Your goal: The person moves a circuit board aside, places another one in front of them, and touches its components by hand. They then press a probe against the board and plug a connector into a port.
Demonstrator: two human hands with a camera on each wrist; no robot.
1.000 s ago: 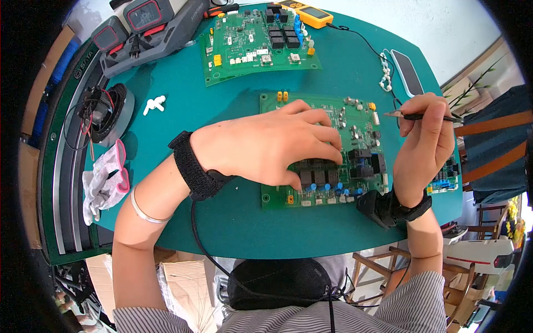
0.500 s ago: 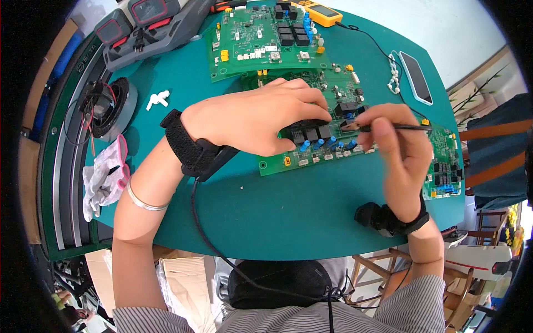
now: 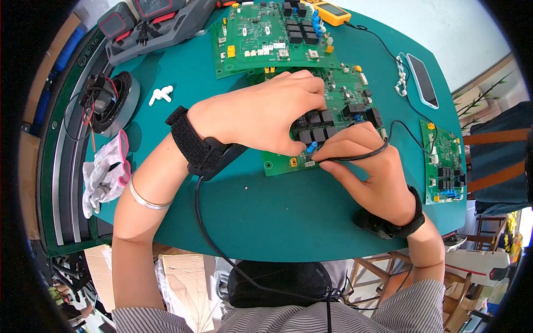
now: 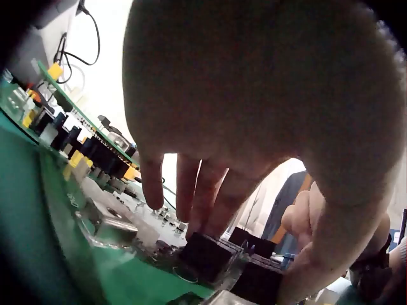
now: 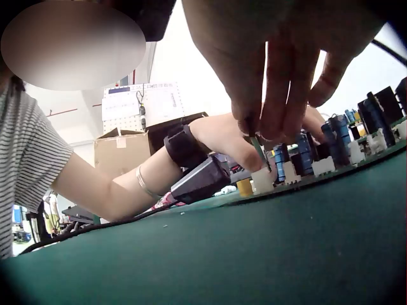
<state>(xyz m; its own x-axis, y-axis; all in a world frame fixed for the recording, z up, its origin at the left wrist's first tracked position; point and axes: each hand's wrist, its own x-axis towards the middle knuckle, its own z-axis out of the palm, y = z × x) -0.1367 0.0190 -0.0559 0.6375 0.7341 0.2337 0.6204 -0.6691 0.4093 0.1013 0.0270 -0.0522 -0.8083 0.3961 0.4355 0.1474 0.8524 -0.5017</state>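
Note:
My left hand [image 3: 258,116] rests over a green circuit board [image 3: 276,166]. Its fingers reach down beside the black relays [image 4: 206,257], the thumb near a blue capacitor [image 3: 311,147]. Low over the board's front edge, my right hand [image 3: 366,166] pinches a slim probe [image 5: 259,149] on a black cable [image 3: 383,149]. The probe's tip is at a white connector [image 5: 262,180], close to the left thumb; the very end is hidden. That cable loops over the right hand's back and runs off to the right.
Behind lies another circuit board [image 3: 244,64], overlapping the near one in the head view. A yellow multimeter [image 3: 333,14], a phone [image 3: 423,80] and a smaller board [image 3: 444,155] lie right. Left are white earbuds [image 3: 161,95], a glove [image 3: 108,172] and a round device [image 3: 108,105].
The board under my left hand slid away from the body, up to the rear board. My right hand came down and left from beside the board, bringing the probe to its front edge.

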